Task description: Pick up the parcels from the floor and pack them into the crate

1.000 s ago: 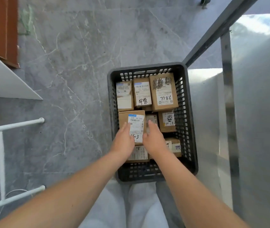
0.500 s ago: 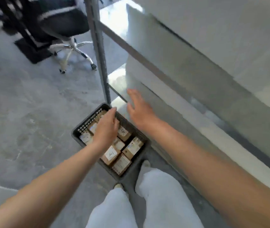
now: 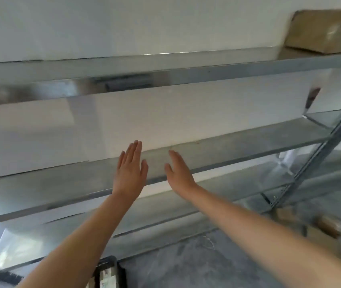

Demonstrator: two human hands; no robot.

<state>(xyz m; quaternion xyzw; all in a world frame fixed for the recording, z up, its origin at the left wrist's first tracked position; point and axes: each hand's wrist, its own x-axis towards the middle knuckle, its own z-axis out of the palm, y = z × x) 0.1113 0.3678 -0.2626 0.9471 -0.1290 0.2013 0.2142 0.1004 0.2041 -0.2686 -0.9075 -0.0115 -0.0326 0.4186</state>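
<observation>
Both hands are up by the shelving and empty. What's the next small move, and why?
Probably turn right and reach down toward the blurred brown parcels on the floor by the shelf post. Left hand and right hand are open and hold nothing, and the crate sits just below.

Both forearms are bare to the frame's edge, with no sleeves, rings or watch.

Grey metal shelving [image 3: 238, 142] runs from nine to three o'clock against a white wall [image 3: 124, 23]; grey marbled floor [image 3: 196, 265] lies at five.
</observation>
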